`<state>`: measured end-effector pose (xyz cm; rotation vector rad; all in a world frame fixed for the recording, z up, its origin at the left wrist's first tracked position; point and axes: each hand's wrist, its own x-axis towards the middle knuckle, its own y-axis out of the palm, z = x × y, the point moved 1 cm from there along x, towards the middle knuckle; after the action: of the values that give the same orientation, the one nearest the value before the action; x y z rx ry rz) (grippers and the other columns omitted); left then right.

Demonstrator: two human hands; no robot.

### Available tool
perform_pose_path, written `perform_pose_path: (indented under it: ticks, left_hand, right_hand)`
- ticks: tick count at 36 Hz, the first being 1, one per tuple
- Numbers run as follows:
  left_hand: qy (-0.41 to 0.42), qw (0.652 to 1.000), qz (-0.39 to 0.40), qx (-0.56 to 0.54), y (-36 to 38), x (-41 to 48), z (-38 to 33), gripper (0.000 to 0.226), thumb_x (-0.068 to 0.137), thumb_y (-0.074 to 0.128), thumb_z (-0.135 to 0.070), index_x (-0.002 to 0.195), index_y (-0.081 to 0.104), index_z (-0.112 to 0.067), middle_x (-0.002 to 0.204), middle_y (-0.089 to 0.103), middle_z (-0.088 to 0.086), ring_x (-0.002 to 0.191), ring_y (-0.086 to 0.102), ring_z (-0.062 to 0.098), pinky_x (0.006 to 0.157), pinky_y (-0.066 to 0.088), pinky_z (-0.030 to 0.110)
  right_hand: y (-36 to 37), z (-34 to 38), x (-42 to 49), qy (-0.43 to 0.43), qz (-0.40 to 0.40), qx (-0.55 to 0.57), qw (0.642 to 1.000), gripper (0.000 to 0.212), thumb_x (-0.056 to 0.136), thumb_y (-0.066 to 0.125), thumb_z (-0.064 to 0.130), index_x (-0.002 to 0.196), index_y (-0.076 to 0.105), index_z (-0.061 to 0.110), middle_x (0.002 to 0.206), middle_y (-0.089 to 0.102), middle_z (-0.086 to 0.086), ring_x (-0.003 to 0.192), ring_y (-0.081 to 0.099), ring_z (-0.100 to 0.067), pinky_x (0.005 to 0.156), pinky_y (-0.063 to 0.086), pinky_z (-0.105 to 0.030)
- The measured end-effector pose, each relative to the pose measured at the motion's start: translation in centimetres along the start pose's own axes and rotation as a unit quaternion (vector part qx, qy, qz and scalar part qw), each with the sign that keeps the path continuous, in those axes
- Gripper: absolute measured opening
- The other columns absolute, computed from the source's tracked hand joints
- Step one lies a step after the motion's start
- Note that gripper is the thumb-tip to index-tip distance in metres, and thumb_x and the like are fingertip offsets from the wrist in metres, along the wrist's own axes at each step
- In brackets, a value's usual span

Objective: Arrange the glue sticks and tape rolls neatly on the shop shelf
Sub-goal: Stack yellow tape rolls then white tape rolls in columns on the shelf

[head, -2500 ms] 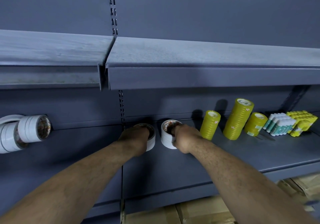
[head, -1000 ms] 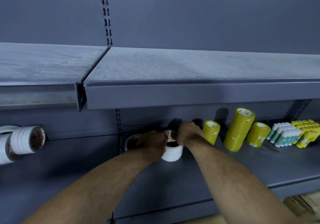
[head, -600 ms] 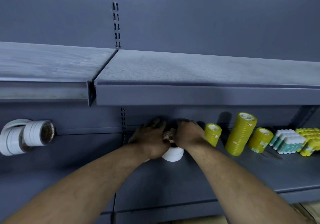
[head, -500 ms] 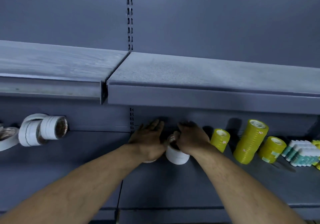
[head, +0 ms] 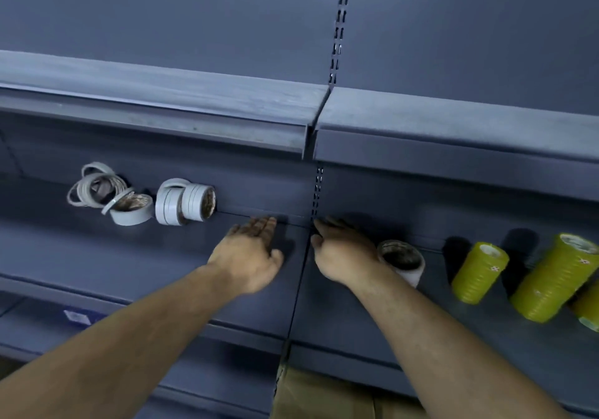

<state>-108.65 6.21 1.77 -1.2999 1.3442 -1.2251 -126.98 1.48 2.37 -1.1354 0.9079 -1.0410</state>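
1. Landmark: the white tape stack [head: 403,261] stands upright on the shelf [head: 372,308], just left of the yellow tape stacks [head: 479,272]
2. The right hand [head: 343,253] lies flat, fingers spread, touching the stack's left side and gripping nothing
3. The left hand [head: 251,251] hovers empty and spread, further left of the stack
4. Well left of the stack, loose white rolls [head: 184,201] lie jumbled and tipped over
5. Judged step: one stack set, the next fetch beginning; the reach goes left for those rolls, to be stood beside the stack
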Motion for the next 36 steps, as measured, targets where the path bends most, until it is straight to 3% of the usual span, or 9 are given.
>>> perform_pose_path:
  ticks: [2, 8, 15, 25, 36]
  left_hand:
    - [-0.003, 1.000, -0.006, 0.000, -0.1, -0.7, 1.6, 0.071, 0.096, 0.026, -0.042, 0.159, 0.008, -0.015, 0.166, 0.011, 0.004, 0.153, 0.008, 0.017, 0.124, 0.008, 0.037]
    - [0.009, 0.999, -0.030, -0.005, -1.1, -3.1, 6.5, 0.068, 0.099, 0.029, -0.039, 0.159, 0.010, -0.013, 0.166, 0.011, 0.003, 0.153, 0.004, 0.015, 0.124, 0.004, 0.036]
    - [0.027, 0.999, -0.025, -0.003, -2.3, -5.7, 12.8, 0.068, 0.100, 0.025, -0.040, 0.160, 0.004, -0.016, 0.167, 0.004, 0.001, 0.153, -0.001, 0.015, 0.124, 0.000, 0.035]
    - [0.047, 0.998, -0.036, -0.019, -3.7, -7.0, 18.3, 0.067, 0.100, 0.027, -0.036, 0.160, 0.005, -0.015, 0.167, 0.008, 0.002, 0.153, 0.001, 0.016, 0.124, 0.002, 0.037]
    - [0.030, 0.998, -0.044, -0.034, -2.8, -4.7, 21.6, 0.069, 0.097, 0.028, -0.038, 0.159, 0.010, -0.014, 0.166, 0.014, 0.004, 0.153, 0.007, 0.018, 0.124, 0.006, 0.036]
  right_hand:
    - [-0.1, 1.9, -0.4, -0.001, -0.005, -0.014, 1.000, 0.052, 0.107, 0.025, 0.038, 0.158, 0.024, 0.025, 0.167, 0.014, 0.003, 0.154, 0.011, -0.021, 0.123, 0.018, -0.044]
    - [-0.5, 7.9, -2.4, -0.013, -0.021, -0.008, 1.000, 0.050, 0.108, 0.028, 0.031, 0.157, 0.028, 0.020, 0.165, 0.022, -0.001, 0.151, 0.017, -0.022, 0.120, 0.016, -0.035]
    - [0.9, 15.3, -3.2, -0.002, -0.060, -0.034, 0.998, 0.044, 0.104, 0.035, 0.027, 0.147, 0.044, 0.020, 0.152, 0.042, -0.003, 0.138, 0.037, -0.030, 0.113, 0.034, -0.043]
    - [1.9, 21.2, -3.1, 0.007, -0.058, -0.029, 0.998, 0.048, 0.104, 0.037, 0.026, 0.151, 0.038, 0.023, 0.159, 0.034, -0.001, 0.147, 0.025, -0.026, 0.119, 0.027, -0.038]
    - [2.5, 23.4, 0.2, -0.014, -0.031, -0.033, 0.999, 0.045, 0.103, 0.039, 0.023, 0.148, 0.042, 0.020, 0.156, 0.037, -0.002, 0.146, 0.028, -0.026, 0.115, 0.032, -0.039]
